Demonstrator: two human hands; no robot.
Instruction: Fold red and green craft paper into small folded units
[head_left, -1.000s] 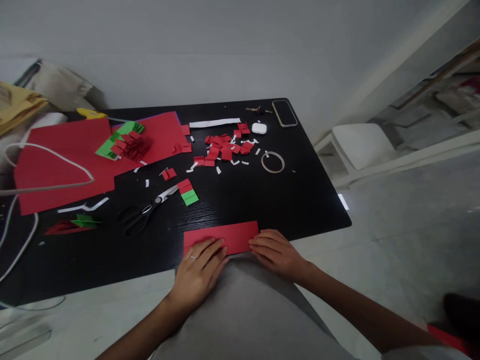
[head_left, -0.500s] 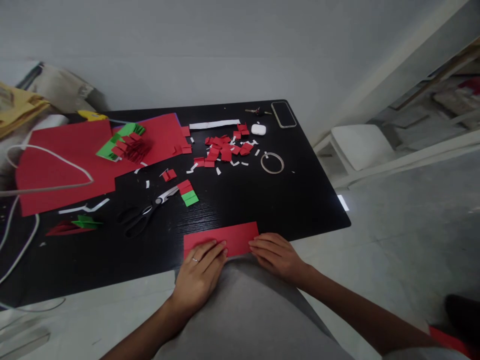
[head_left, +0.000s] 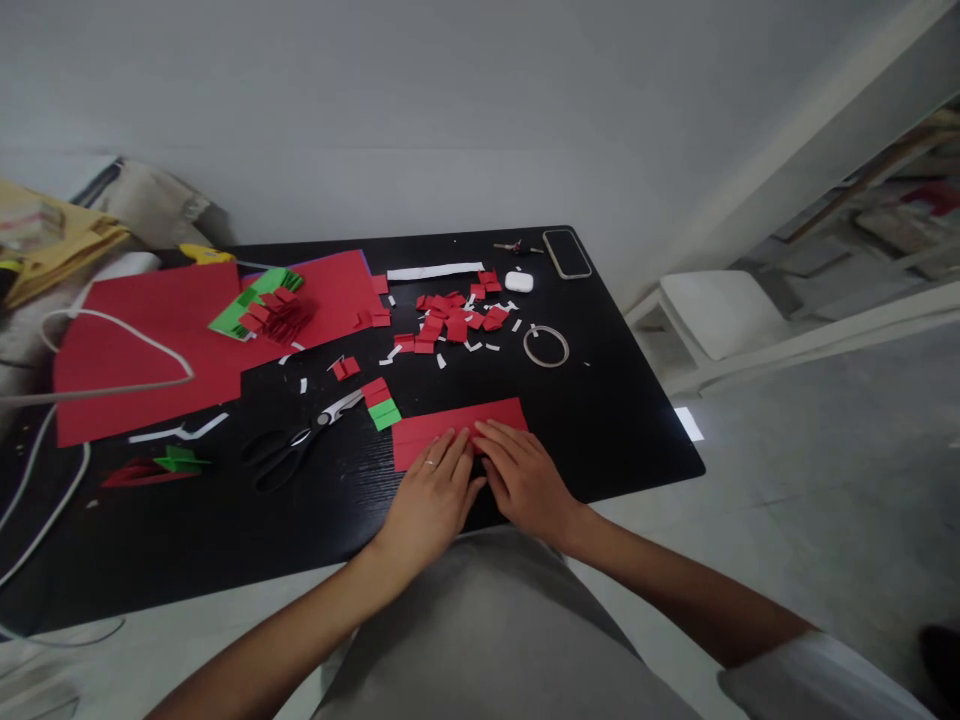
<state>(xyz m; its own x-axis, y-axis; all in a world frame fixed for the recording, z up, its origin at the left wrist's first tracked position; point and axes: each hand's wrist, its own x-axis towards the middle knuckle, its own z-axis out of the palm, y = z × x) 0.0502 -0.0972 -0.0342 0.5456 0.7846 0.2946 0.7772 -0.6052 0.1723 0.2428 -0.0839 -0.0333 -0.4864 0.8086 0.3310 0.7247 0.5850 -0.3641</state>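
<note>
A rectangular piece of red paper (head_left: 457, 418) lies flat near the table's front edge, with a crease line running along it. My left hand (head_left: 431, 490) rests on its lower middle, fingers stretched out flat and a ring on one of them. Close beside it, my right hand (head_left: 529, 480) lies with extended fingers on the paper's lower right part. Neither hand grips the sheet; the fingertips press on it from above, and its lower edge is partly hidden under them. Just beyond its upper left corner sits a small red and green folded paper piece (head_left: 381, 403), touching the scissors' (head_left: 304, 438) blades.
Small red folded pieces (head_left: 450, 318) and white scraps lie mid-table. Large red sheets (head_left: 150, 350), a green and red folded paper stack (head_left: 270, 308) and white cables (head_left: 67, 500) are at left. A tape ring (head_left: 546, 346), earbud case (head_left: 519, 282), keys and phone (head_left: 567, 254) lie right.
The red paper has moved forward, away from my body, with both hands. My right hand has shifted left from the paper's right end to beside my left hand.
</note>
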